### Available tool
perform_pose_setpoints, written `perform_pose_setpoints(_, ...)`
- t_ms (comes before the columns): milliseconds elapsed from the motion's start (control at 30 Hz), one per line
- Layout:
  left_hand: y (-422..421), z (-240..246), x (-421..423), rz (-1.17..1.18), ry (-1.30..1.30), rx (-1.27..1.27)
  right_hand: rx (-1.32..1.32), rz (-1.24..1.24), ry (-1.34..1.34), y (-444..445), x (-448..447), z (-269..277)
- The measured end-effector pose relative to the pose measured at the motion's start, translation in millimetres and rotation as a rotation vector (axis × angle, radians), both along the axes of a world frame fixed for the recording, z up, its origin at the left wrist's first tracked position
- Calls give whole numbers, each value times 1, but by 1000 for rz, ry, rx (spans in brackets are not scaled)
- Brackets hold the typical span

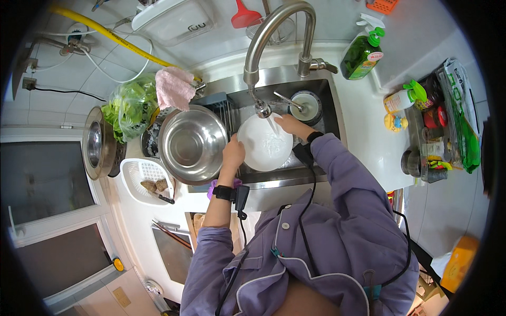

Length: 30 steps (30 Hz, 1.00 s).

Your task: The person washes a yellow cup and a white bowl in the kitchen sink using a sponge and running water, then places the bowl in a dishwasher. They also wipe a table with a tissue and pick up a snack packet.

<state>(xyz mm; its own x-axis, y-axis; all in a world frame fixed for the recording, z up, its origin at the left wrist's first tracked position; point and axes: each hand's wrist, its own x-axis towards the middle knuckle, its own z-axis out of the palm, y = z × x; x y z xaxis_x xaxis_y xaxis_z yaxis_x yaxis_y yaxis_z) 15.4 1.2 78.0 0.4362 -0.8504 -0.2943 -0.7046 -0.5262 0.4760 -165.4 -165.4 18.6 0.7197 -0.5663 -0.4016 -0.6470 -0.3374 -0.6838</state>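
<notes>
A white plate (261,152) is held over the sink (300,185), with water from the gooseneck faucet (262,39) running onto it. My left hand (234,153) grips the plate's left rim. At its upper right edge, my right hand (291,125) has hold of the rim; the fingers partly hide behind the stream and plate. Behind my right hand, a bowl (310,103) with a metal-handled utensil (287,100) in it sits in the basin. A large stainless steel basin (189,146) stands just left of my left hand.
Left of the steel basin are a white plastic basket (130,185) holding root pieces and a knife (166,199), and bagged leafy greens (128,106). A pink cloth (174,89) hangs near the wall. Dish soap (359,57) and a bottle rack (419,138) stand at right.
</notes>
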Motion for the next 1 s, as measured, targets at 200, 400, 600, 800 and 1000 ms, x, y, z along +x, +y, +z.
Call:
perform_pose_setpoints(200, 5, -40, 1, 260, 212, -240, 1170, -657, -294, 57, -26, -12)
perform_pose_setpoints(400, 0, -93, -56, 757, 1219, -531, 1158, -879, -541, 105, 1, 3)
perform_pose_setpoints(600, -19, -130, -88, 836, 1755, -76, -36, -808, -334, 85, -12, 23)
perform_pose_setpoints(800, -41, -122, -70, 895, 1398, -412, 492, -675, -311, 62, -55, 70)
perform_pose_setpoints(1000, -36, -170, -115, 886, 1755, -379, 177, -764, -517, 81, -51, 63)
